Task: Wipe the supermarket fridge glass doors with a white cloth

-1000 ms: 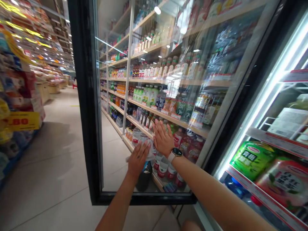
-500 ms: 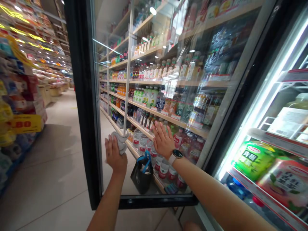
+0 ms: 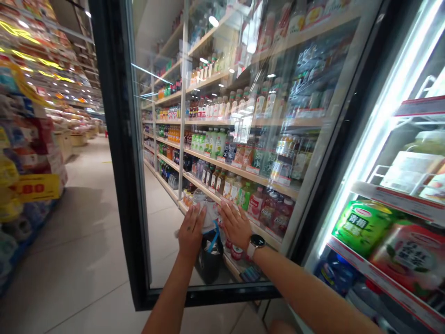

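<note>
Supermarket aisle, tiled floor (image 3: 76, 260) running off to the left, with a packed goods display (image 3: 28, 153) along the far left side and a yellow price sign (image 3: 36, 188) on it. Tall glass cooler door (image 3: 163, 222) with a black frame (image 3: 114, 116) stands swung out in front of the person, tilted across the view. Through the glass: wooden-edged shelves (image 3: 208, 162) full of drink bottles (image 3: 208, 109), rows going up high. Black bag (image 3: 208, 262) with blue straps sits low behind the glass, just under the hands. On the right, the cooler's lit inside shows shelves with a green snack pack (image 3: 361, 227) and a pink pack (image 3: 410, 255).

Both hands are up on the glass door, near its lower part and close together. Left hand (image 3: 190, 232) is flat on the glass, fingers spread and not curled, with a grey-white cloth (image 3: 177, 234) pinned under the palm; only a corner of the cloth shows past the hand. Right hand (image 3: 235, 224) is open, palm flat on the glass, holding nothing. Smartwatch (image 3: 256, 243) on the right wrist.
</note>
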`<move>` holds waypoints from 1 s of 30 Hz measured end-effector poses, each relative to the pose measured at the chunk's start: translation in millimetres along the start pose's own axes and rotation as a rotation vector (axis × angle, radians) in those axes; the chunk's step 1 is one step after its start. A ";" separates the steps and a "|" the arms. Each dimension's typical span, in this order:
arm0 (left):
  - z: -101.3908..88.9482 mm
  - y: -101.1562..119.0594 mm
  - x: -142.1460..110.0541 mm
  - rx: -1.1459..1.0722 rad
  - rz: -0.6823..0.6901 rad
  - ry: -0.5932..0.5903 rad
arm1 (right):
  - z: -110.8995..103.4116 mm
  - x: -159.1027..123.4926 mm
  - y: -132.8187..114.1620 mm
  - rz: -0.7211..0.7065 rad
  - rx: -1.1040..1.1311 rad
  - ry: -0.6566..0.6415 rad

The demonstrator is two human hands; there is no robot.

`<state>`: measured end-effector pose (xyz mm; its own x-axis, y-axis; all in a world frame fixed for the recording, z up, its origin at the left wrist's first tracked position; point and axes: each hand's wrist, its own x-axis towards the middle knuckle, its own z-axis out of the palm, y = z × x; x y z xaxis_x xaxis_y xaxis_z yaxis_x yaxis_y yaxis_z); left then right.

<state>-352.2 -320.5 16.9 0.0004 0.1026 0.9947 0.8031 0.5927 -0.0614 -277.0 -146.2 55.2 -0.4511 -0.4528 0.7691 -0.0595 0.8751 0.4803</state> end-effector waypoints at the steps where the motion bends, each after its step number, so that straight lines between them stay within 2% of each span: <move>1: 0.4 1.7 -0.4 0.006 0.003 -0.003 | 4.4 -6.5 -2.8 0.017 0.005 0.016; 5: -1.8 5.5 -0.3 0.043 0.020 0.013 | 14.9 -15.9 -8.1 0.063 0.024 0.056; 9: -19.3 -19.5 1.9 0.078 0.084 -0.012 | 16.2 -13.6 -8.6 0.061 0.030 0.063; 12: -35.4 -47.6 2.0 0.164 -0.080 0.074 | 17.4 -12.6 -10.4 0.069 0.026 0.064; 14: -40.0 -56.5 1.1 0.185 -0.171 0.105 | 18.8 -12.2 -12.2 0.075 0.023 0.055; 17: -32.1 -45.0 -2.4 0.167 -0.275 0.129 | 20.4 -11.1 -14.5 0.090 0.019 0.051; 20: -11.9 -13.6 -8.6 0.126 -0.337 0.146 | 20.5 -9.4 -15.3 0.091 0.013 0.062; 23: 7.0 15.4 -15.7 0.077 -0.263 0.105 | 20.3 -8.5 -15.0 0.090 0.007 0.060; 25: 13.8 25.3 -19.6 0.052 -0.192 0.072 | 20.5 -8.7 -14.4 0.088 0.003 0.055; 27: 15.1 26.1 -21.5 0.023 -0.131 0.039 | 20.6 -9.4 -13.8 0.084 0.003 0.049; 30: 8.0 13.6 -19.4 0.005 -0.031 -0.014 | 19.7 -10.3 -12.7 0.085 0.006 0.051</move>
<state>-346.0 -308.0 -3.9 -0.0327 0.0958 0.9949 0.7998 0.5994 -0.0314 -289.2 -149.2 32.9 -0.4085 -0.3853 0.8274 -0.0285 0.9115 0.4104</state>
